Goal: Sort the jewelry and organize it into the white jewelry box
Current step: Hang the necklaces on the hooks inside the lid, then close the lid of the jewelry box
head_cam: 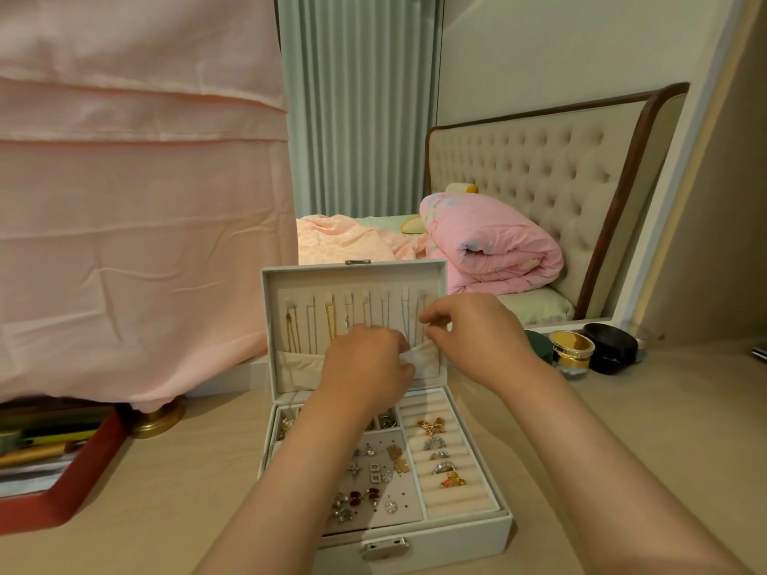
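The white jewelry box stands open on the table in front of me, lid upright. Several necklaces hang from hooks inside the lid above a fabric pocket. My left hand grips the pocket's upper edge near its right end. My right hand pinches a thin chain just above that pocket edge. The tray below holds rings in the padded rolls on the right and several earrings on the grey panel.
A red-framed tray with pens sits at the left under a pink cloth. A brass base stands beside it. A gold jar and dark round cases sit right of the box. A mirror behind reflects a bed.
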The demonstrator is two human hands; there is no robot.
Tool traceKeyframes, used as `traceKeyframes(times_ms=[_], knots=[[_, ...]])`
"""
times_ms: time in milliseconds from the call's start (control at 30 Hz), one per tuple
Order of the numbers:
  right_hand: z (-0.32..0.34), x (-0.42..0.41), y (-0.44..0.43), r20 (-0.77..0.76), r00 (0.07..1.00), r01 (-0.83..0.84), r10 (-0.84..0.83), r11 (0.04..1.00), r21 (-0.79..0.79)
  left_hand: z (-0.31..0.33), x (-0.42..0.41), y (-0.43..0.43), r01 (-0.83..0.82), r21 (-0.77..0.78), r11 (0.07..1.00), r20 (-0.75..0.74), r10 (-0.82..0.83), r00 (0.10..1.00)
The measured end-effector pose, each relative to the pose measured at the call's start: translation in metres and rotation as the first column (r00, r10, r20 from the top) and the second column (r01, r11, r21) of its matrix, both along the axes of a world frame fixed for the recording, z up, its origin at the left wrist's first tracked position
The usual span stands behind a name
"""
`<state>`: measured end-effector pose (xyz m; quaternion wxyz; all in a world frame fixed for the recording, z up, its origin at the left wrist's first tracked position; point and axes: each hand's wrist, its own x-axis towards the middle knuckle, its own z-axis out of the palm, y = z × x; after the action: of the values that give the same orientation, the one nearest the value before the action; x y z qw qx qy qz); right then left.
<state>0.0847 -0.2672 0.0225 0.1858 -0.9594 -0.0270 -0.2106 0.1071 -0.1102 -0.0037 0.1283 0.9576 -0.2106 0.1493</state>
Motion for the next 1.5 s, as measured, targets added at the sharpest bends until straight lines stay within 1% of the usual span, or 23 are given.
traceKeyframes(times_ms=[100,167,233,267,333,367,433,533,633,700,767,800,867,933,967,1000,1100,1200,1267,1333,1400,1500], knots=[[-0.010,-0.004,0.005,-0.104,0.989,-0.110,0.102,0.991,-0.076,-0.003,-0.001,0.001,0.007,0.049,0.999,0.077,-0.011,0.997],[-0.017,-0.004,0.004,-0.139,0.982,-0.140,0.125,0.985,-0.104,-0.005,-0.004,0.004,0.013,0.053,0.999,0.097,-0.018,0.995],[-0.017,-0.006,0.002,-0.141,0.981,-0.138,0.130,0.989,-0.048,-0.006,-0.008,0.009,0.031,0.001,1.000,0.091,-0.031,0.995],[-0.015,-0.009,0.002,-0.132,0.982,-0.135,0.136,0.991,0.015,-0.005,-0.010,0.013,0.040,-0.025,0.999,0.098,-0.037,0.995],[-0.009,-0.015,0.002,-0.091,0.987,-0.121,0.133,0.985,0.126,-0.001,-0.015,0.023,0.051,-0.071,0.996,0.137,-0.041,0.990],[-0.005,-0.018,0.001,-0.065,0.991,-0.108,0.118,0.984,0.142,0.002,-0.017,0.028,0.052,-0.096,0.994,0.161,-0.036,0.986],[0.001,-0.021,0.001,-0.014,0.996,-0.083,0.086,0.987,0.135,0.007,-0.021,0.040,0.055,-0.153,0.987,0.198,-0.023,0.980],[0.004,-0.024,0.002,0.028,0.997,-0.079,0.074,0.973,0.216,0.014,-0.026,0.059,0.054,-0.302,0.952,0.249,0.024,0.968],[0.000,-0.022,0.005,-0.014,0.998,-0.058,0.067,0.937,0.343,0.014,-0.028,0.080,-0.012,-0.523,0.852,0.262,0.174,0.949],[-0.001,-0.019,0.010,-0.049,0.994,-0.061,0.095,0.885,0.462,0.014,-0.027,0.093,-0.059,-0.649,0.759,0.213,0.255,0.943],[0.000,-0.014,0.014,-0.050,0.987,-0.096,0.151,0.815,0.572,0.016,-0.024,0.103,-0.057,-0.706,0.706,0.144,0.223,0.964],[0.001,-0.010,0.016,-0.049,0.982,-0.116,0.181,0.791,0.600,0.020,-0.023,0.106,-0.045,-0.715,0.698,0.102,0.168,0.980],[0.007,-0.006,0.016,-0.064,0.971,-0.141,0.229,0.770,0.622,0.026,-0.020,0.110,-0.034,-0.750,0.660,-0.034,0.012,0.999],[0.011,-0.004,0.013,-0.072,0.972,-0.132,0.224,0.771,0.623,0.032,-0.018,0.111,-0.066,-0.808,0.586,-0.178,-0.136,0.975],[0.012,-0.005,0.011,-0.081,0.974,-0.117,0.212,0.777,0.618,0.034,-0.019,0.112,-0.084,-0.822,0.564,-0.212,-0.166,0.963],[0.013,-0.008,0.009,-0.083,0.975,-0.112,0.205,0.782,0.613,0.035,-0.020,0.114,-0.094,-0.821,0.563,-0.219,-0.158,0.963],[0.014,-0.020,0.004,-0.043,0.979,-0.141,0.201,0.808,0.572,0.031,-0.024,0.120,-0.098,-0.796,0.597,-0.172,-0.069,0.983],[0.018,-0.034,-0.001,0.017,0.984,-0.163,0.177,0.861,0.482,0.027,-0.034,0.126,-0.090,-0.763,0.640,-0.140,-0.027,0.990],[0.018,-0.045,-0.005,0.017,0.989,-0.139,0.145,0.898,0.418,0.026,-0.044,0.128,-0.062,-0.748,0.661,-0.092,-0.011,0.996],[0.016,-0.061,-0.008,0.031,0.991,-0.135,0.133,0.919,0.371,0.026,-0.060,0.129,-0.027,-0.712,0.702,-0.025,0.013,1.000],[0.011,-0.077,-0.010,0.041,0.990,-0.144,0.138,0.930,0.338,0.025,-0.075,0.133,-0.009,-0.660,0.751,0.007,0.018,1.000],[0.003,-0.101,-0.012,-0.002,0.992,-0.122,0.129,0.941,0.314,0.013,-0.097,0.145,0.012,-0.594,0.805,-0.010,-0.022,1.000]])
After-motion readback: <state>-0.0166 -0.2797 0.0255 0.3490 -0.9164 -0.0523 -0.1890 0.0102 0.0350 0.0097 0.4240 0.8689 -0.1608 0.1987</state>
